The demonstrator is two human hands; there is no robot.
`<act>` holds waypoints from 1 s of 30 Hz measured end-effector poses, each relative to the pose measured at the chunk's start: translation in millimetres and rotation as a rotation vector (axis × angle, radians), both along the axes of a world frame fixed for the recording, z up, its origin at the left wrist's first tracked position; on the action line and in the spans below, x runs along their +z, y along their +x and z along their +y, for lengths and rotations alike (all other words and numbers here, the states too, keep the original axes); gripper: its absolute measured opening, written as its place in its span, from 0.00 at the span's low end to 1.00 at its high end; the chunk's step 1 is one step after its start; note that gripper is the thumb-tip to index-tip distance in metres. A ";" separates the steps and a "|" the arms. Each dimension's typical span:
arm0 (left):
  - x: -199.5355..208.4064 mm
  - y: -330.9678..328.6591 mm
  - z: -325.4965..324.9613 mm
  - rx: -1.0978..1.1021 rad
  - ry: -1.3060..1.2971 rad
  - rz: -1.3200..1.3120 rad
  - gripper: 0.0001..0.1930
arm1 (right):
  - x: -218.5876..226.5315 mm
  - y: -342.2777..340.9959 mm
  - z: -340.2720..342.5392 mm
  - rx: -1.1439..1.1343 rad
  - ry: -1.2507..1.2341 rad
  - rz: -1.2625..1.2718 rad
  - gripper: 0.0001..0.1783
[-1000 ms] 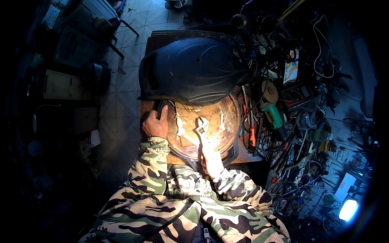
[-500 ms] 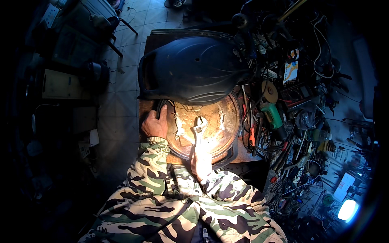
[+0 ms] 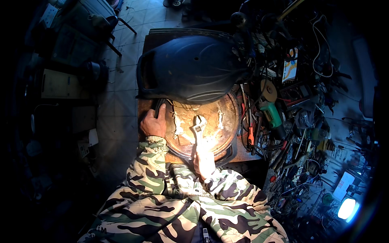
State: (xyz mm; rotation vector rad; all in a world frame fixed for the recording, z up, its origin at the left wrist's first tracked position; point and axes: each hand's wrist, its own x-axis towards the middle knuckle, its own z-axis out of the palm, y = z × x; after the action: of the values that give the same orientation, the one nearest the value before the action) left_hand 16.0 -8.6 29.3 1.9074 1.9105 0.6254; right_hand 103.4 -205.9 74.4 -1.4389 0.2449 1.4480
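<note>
A round, rusty brown metal pan (image 3: pixel 229 117) with whitish ragged streaks lies in front of me under a bright patch of light. My left hand (image 3: pixel 154 123) is closed on a black handle (image 3: pixel 159 107) at the pan's left rim, its fingers partly hidden. In my right hand (image 3: pixel 204 163), at the near edge, is a silver adjustable wrench (image 3: pixel 198 126), with its head pointing away from me over the pan. A large black moulded plastic cover (image 3: pixel 190 69) overlaps the pan's far side and hides part of it.
The pan rests on a wooden tabletop (image 3: pixel 247 153). Right of it lie a red-handled screwdriver (image 3: pixel 251 135) and a green angle grinder (image 3: pixel 272 115). Tools and wires crowd the far right, near a bright lamp (image 3: pixel 347 209). A tiled floor (image 3: pixel 123 87) shows to the left.
The whole view has shifted very slightly. My right hand has moved a little to the right with the wrench still in it; my left hand keeps its hold.
</note>
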 end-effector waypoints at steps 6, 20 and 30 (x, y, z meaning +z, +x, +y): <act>-2.1 1.1 -0.8 -0.003 0.034 -0.017 0.27 | -7.4 12.2 -7.6 0.070 -0.011 0.018 0.17; 4.0 -0.1 -0.3 0.014 -0.020 -0.015 0.27 | 0.4 6.8 -1.9 -0.005 0.030 0.056 0.16; 0.9 0.0 -1.3 0.004 0.010 -0.012 0.26 | -16.8 -24.0 4.5 -0.108 0.041 -0.007 0.16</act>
State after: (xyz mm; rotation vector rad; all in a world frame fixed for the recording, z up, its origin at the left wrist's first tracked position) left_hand 16.1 -9.9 30.1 1.9018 1.9084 0.6472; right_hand 79.4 -201.4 57.6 -1.3768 0.2828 1.3534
